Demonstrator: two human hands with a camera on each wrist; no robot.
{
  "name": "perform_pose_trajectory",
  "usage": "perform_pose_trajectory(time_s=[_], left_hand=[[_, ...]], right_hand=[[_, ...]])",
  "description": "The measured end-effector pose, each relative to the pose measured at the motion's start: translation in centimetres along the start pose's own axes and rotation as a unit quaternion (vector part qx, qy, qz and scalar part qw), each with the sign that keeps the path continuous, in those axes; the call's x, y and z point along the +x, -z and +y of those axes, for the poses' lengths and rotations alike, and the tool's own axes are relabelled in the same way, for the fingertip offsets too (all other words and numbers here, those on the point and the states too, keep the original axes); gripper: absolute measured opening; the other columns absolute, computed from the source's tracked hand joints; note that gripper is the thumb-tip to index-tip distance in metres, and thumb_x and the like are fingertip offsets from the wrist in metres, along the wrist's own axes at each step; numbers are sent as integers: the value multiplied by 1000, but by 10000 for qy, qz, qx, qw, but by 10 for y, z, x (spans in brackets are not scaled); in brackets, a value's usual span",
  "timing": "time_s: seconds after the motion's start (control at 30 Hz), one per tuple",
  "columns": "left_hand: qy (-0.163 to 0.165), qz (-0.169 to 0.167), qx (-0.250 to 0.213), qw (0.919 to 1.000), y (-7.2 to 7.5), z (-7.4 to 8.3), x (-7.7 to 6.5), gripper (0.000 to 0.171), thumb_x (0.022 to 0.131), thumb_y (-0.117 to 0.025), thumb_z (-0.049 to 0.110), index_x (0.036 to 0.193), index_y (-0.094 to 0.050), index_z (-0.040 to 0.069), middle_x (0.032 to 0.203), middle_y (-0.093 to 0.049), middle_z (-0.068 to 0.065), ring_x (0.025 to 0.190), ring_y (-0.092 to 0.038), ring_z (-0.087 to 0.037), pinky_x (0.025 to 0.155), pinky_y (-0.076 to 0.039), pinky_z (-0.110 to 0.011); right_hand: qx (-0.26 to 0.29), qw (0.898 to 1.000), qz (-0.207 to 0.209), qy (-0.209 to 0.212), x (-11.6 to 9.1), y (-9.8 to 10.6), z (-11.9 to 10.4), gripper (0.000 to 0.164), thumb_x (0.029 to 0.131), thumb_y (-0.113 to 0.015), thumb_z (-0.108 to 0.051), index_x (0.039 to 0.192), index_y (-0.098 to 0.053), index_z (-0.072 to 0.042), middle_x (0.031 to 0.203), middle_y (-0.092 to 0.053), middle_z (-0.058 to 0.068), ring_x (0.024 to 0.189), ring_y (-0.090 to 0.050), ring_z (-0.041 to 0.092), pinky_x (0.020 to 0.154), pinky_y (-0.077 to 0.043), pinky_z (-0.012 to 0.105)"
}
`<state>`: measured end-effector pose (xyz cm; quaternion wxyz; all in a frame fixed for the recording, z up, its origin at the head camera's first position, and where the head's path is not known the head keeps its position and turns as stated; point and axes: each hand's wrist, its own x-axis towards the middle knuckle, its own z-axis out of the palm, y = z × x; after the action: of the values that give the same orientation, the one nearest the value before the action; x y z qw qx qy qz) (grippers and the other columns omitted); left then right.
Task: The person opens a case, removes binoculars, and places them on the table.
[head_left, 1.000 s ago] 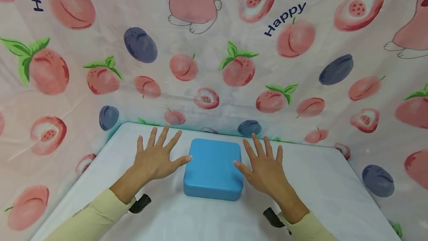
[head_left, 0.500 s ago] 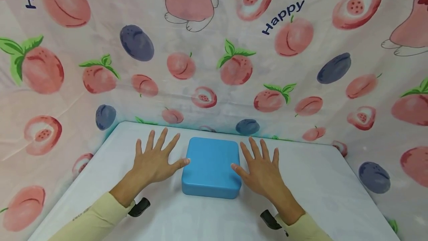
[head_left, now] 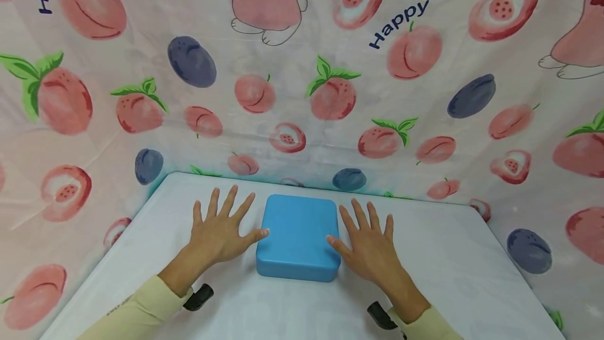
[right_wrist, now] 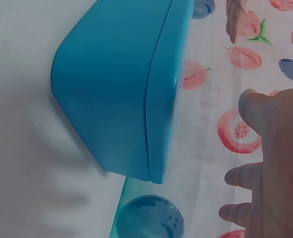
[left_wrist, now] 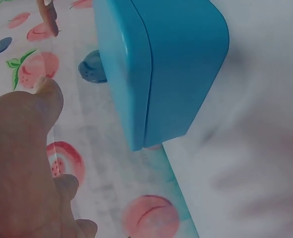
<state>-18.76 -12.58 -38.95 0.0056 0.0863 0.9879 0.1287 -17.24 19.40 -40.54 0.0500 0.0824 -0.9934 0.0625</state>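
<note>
A blue rectangular box [head_left: 299, 237] with rounded corners stands on the white table, and a seam below its top shows in both wrist views. To its left my left hand [head_left: 217, 235] is held with fingers spread, palm down, thumb tip overlapping the box's left edge in the head view. On the opposite side my right hand [head_left: 370, 248] mirrors it, its thumb over the box's right edge. Both wrist views show a gap between each hand, seen as the left hand [left_wrist: 22, 158] and the right hand [right_wrist: 280, 158], and the box. Neither hand holds anything.
The white table [head_left: 448, 256] reaches back to a cloth backdrop [head_left: 292, 56] printed with peaches, plums and rabbits, which also hangs along both sides. A dark wrist-worn device [head_left: 198, 297] sits under the left sleeve, and a matching device [head_left: 381, 315] under the right.
Both hands have sunk slightly lower in the head view, still spread beside the box. The head view itself has shifted a little. The box stays in place on the table.
</note>
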Motion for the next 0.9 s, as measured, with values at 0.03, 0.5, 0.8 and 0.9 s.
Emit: perform_pose_trajectory(time_s=[0.03, 0.5, 0.8, 0.9], left_hand=[[-7, 23, 18, 10000, -1, 0, 0, 95, 91, -52, 81, 167, -24, 32, 177, -8, -14, 160, 4, -53, 120, 4, -82], [150, 45, -31, 9999, -19, -7, -1, 98, 89, -53, 82, 167, -24, 30, 177, -10, -15, 160, 2, -54, 120, 3, -82], [187, -56, -203, 9996, -22, -8, -4, 99, 89, -54, 81, 167, -25, 28, 176, -13, -18, 159, -1, -56, 121, 0, -81], [178, -42, -245, 9995, -24, -8, -4, 99, 89, -55, 81, 167, -25, 28, 176, -14, -19, 159, -1, -57, 122, -1, -80]], right_hand=[[10, 10000, -25, -11, -1, 0, 0, 83, 99, -57, -63, 165, -32, -19, 175, -21, 16, 161, -10, 49, 120, -4, 83], [31, 9999, -90, -76, -9, -6, 5, 83, 99, -58, -62, 165, -33, -19, 175, -21, 15, 161, -11, 49, 120, -5, 83], [242, 9995, -184, -118, -10, -9, 4, 81, 99, -58, -60, 164, -34, -18, 174, -24, 16, 161, -14, 49, 120, -5, 83], [335, 9991, -215, -132, -11, -10, 4, 80, 100, -58, -60, 164, -35, -18, 174, -25, 16, 160, -15, 49, 120, -6, 83]])
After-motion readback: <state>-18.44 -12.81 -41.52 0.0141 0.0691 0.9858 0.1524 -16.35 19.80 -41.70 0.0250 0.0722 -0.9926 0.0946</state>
